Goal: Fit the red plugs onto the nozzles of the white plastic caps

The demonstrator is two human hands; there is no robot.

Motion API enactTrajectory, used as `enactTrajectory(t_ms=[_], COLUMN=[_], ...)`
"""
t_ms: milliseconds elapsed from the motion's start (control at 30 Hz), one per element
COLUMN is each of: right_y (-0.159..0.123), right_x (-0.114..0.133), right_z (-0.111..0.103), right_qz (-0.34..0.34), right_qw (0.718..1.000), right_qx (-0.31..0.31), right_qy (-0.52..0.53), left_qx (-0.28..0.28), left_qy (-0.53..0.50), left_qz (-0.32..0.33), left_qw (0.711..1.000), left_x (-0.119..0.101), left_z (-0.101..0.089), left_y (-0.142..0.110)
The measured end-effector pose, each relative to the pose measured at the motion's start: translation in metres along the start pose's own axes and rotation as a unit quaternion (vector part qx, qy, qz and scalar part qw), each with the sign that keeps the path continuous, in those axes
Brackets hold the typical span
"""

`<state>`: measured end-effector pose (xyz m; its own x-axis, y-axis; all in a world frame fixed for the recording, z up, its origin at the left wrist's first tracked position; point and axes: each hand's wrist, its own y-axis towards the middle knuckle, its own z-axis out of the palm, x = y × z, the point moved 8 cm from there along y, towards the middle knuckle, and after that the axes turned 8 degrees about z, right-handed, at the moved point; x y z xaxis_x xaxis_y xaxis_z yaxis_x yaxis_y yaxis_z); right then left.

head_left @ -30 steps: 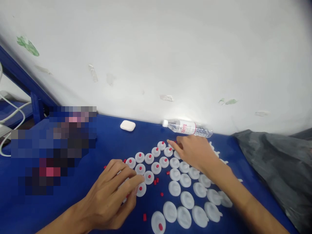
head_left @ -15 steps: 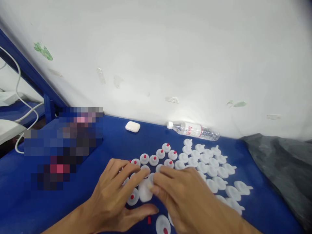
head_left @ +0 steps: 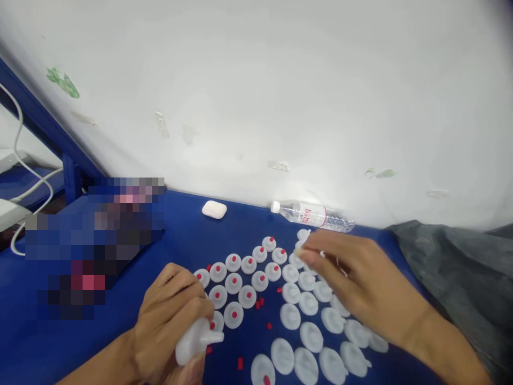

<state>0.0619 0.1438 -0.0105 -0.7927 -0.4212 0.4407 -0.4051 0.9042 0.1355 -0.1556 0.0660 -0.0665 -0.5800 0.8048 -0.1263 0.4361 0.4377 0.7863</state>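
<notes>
My left hand (head_left: 174, 323) is closed around a white plastic spouted cap (head_left: 192, 342), its narrow spout pointing right. Beside that hand stand several translucent round caps with red tips (head_left: 233, 283). My right hand (head_left: 348, 278) reaches over several round spouted caps without red tips (head_left: 308, 303). Its thumb and fingertips come close together by the farthest of these caps; whether they grip one is hidden. Small loose red tips (head_left: 240, 363) lie between the two groups. In the front, one cap has a red piece (head_left: 266, 379) on it.
Against the white wall lies a clear bottle (head_left: 312, 215) with a white cap. A white soap-like bar (head_left: 214, 209) rests left of it. Dark grey sheeting (head_left: 433, 267) covers the right edge of the blue table (head_left: 180, 230). A blurred-out patch and white cables (head_left: 48, 182) are at left.
My hands have moved apart from the middle. The left one has drawn back left with the spouted cap; the right one has moved right and away, over the caps without red tips.
</notes>
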Motion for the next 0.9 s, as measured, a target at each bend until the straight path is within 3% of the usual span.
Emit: enactTrajectory(t_ms=[100, 200, 300, 400, 533, 633, 700, 767, 900], right_y=[-0.003, -0.006, -0.005, -0.007, -0.025, -0.032, -0.021, -0.003, 0.027], right_x=[-0.013, -0.016, -0.01, 0.01, 0.052, 0.064, 0.047, 0.014, -0.048], right_z=[0.029, 0.051, 0.048, 0.038, 0.049, 0.049, 0.037, 0.024, 0.019], right_qz=[0.004, 0.006, 0.007, -0.025, -0.173, -0.243, -0.194, -0.098, 0.047], right_qw=[0.988, 0.976, 0.981, 0.993, 0.981, 0.966, 0.979, 0.992, 0.966], right_qx=[0.131, 0.186, 0.163, 0.114, 0.08, 0.034, 0.009, -0.014, -0.049], right_qy=[-0.077, -0.115, -0.105, -0.032, -0.047, -0.085, -0.068, -0.08, -0.25], left_qx=[-0.038, -0.014, 0.003, 0.034, 0.097, 0.087, 0.077, 0.073, 0.079], left_qy=[-0.02, -0.025, -0.02, -0.016, -0.008, 0.0, -0.003, -0.018, -0.04], left_qz=[-0.005, 0.028, 0.035, 0.033, 0.052, 0.044, 0.021, -0.004, 0.002], left_qw=[0.999, 0.999, 0.999, 0.999, 0.994, 0.995, 0.997, 0.997, 0.996], left_x=[0.001, -0.005, -0.006, -0.006, -0.01, -0.008, -0.002, 0.004, 0.003], left_z=[0.0, 0.006, 0.007, 0.011, 0.021, 0.021, 0.018, 0.016, 0.014], left_y=[0.002, 0.004, 0.006, 0.011, 0.011, 0.007, 0.003, 0.001, -0.001])
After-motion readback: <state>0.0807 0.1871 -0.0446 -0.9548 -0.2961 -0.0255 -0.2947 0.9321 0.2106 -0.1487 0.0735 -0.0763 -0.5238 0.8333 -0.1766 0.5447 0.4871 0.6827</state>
